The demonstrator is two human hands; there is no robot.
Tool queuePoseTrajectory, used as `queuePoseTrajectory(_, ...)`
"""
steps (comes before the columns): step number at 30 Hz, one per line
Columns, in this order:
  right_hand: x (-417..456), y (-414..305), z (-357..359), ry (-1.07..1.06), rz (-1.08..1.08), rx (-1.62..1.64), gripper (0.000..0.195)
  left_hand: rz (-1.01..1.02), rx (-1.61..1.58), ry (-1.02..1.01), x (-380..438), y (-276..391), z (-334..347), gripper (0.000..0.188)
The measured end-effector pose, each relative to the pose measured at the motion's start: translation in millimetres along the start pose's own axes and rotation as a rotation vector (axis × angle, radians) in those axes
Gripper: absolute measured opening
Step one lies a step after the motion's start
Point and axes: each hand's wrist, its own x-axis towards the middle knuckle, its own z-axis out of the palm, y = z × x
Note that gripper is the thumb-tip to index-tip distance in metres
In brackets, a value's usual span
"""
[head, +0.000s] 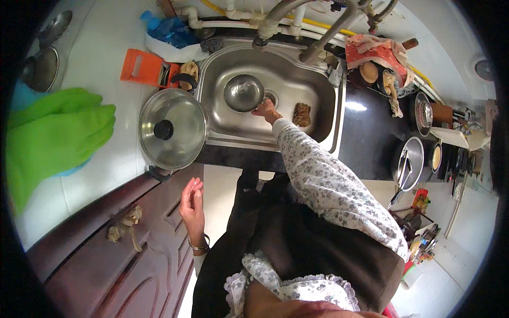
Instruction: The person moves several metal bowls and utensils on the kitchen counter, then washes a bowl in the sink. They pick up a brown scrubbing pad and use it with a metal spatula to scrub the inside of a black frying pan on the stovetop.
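My right hand (267, 110) grips the rim of a round metal bowl (243, 93) in the stainless steel sink (216, 123). The bowl is beside the drain. A brown scouring pad (302, 114) lies on the sink floor, right of my right hand. My left hand (192, 202) is raised outside the sink, its fingers extended and close together, with nothing seen in it. It is nearest to a pot with a glass lid (179, 127) and black knob, which stands at the sink's left edge.
Green rubber gloves (59, 131) hang at the left. An orange grater (145, 68) lies beyond the pot. The faucet (274, 20) hangs over the sink's far edge. A steel pan (409, 163) with utensils sits on the black counter (364, 139) at right. A wooden door (135, 254) stands lower left.
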Motion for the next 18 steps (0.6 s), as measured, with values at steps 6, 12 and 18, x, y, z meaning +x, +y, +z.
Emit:
queuePoseTrajectory(6, -17, -28, -11, -0.077, 0.072, -0.305, 0.026, 0.058, -0.010, -0.125, 16, 3, 1, 0.034)
queuePoseTrajectory(12, -52, -50, -18, 0.156, 0.417, 0.506, 0.020, 0.086, 0.002, -0.281, 39, 5, 18, 0.034)
queuePoseTrajectory(18, -96, -87, -67, 0.113, 0.384, 0.473, 0.016, 0.145, 0.030, -0.367, 53, 14, 36, 0.033)
